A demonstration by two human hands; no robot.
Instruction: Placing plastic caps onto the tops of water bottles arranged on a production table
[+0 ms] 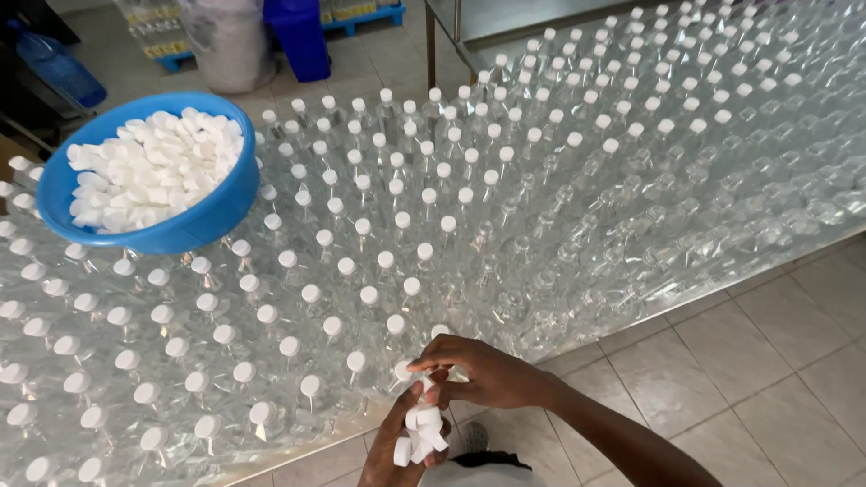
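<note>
Several small white caps are lying bunched in our cupped left hand; our right hand is pinching one onto a clear bottle at eleven o'clock.

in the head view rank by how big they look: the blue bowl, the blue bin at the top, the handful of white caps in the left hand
1. blue bowl, though it is nearer the camera
2. blue bin, cut off by the frame's top edge and farther away, so unsure
3. handful of white caps in the left hand
</note>
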